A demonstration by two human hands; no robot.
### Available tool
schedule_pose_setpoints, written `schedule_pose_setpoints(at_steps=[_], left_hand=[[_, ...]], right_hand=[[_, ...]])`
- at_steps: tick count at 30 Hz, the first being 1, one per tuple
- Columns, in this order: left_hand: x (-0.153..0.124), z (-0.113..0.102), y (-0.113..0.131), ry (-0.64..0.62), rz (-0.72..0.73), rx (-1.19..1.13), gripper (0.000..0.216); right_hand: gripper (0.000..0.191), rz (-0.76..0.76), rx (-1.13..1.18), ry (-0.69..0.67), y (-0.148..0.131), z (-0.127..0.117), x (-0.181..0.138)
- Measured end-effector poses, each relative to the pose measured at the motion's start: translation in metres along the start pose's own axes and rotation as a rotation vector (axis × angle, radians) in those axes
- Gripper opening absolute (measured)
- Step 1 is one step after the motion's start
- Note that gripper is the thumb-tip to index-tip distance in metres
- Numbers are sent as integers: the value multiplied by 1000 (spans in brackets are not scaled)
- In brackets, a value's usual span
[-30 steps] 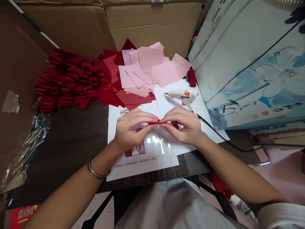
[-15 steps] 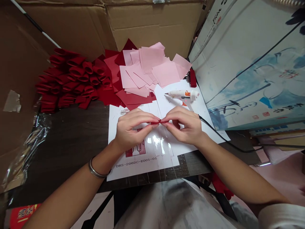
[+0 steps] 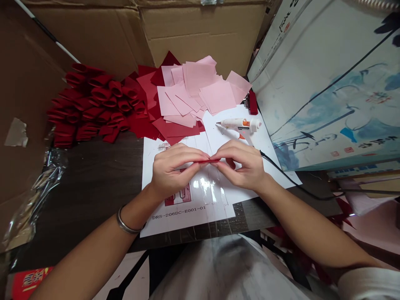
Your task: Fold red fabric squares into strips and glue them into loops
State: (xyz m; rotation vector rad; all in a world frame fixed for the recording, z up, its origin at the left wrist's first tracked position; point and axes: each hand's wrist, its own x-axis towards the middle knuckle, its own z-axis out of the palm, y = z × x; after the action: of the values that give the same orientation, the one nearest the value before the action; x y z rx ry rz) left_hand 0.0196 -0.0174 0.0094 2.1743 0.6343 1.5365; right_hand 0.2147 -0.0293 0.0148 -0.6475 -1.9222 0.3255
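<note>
Red strip point(image 3: 208, 161) | long axis left-right | pinched: left hand point(image 3: 175, 171), right hand point(image 3: 239, 164)

This is a makeshift craft workshop set up for batch handwork. A dark bench point(image 3: 100, 179) is hemmed in by cardboard point(image 3: 200, 37) and a printed carton point(image 3: 328, 96). On it lie the tools and stock of the trade: a glue gun point(image 3: 239, 125) with its cord, a sheet point(image 3: 187, 218) coded DRS-206DC-E001-01, stacked pink squares point(image 3: 200, 85), and a heap of folded red pieces point(image 3: 93, 104).
</note>
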Motion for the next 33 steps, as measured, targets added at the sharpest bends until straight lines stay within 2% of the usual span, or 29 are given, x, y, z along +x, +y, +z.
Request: schedule_pose_setpoints(at_steps=[6,13,20,28,33], left_hand=[[1,0,-1,-29,-10,4,16],[0,0,-1,-14,-26,18,18],[2,0,0,-39,-48,3,10],[0,0,-2,-29,-72,14,14],[2,1,1,-44,-143,14,7]], right_hand=[[11,45,-36,-37,2,-1,-3],[12,22,-19,-15,2,0,-2],[11,36,-38,-9,1,0,-2],[10,79,-6,-18,1,1,-1],[10,105,-13,-5,0,1,-1]])
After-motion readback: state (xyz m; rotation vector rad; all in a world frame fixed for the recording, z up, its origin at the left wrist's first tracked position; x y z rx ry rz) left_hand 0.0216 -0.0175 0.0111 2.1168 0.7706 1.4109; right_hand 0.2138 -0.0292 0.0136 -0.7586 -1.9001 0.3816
